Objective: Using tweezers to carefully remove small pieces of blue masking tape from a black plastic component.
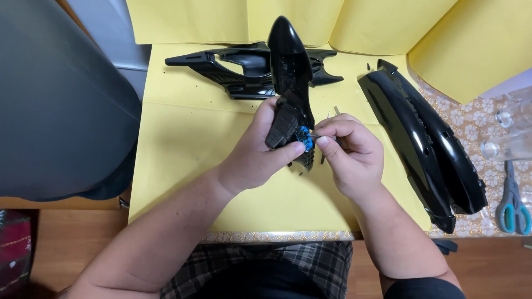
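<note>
My left hand [256, 158] grips a long glossy black plastic model part [288, 61] that points away from me, its pointed tip up near the yellow backdrop. A small blue piece [305, 139] sits on the part's near end, under my left thumb. My right hand [349, 152] pinches a thin metal tool [327, 119] whose tip touches the blue piece. Both hands hover over yellow paper [183, 149] on the table.
A flat black winged frame part [221, 63] lies at the back behind the held part. Two long black curved shells [426, 144] lie at the right. Grey-and-teal scissors [512, 202] and clear glass items [512, 133] sit on the patterned tablecloth at far right. A dark bulky object [61, 99] fills the left.
</note>
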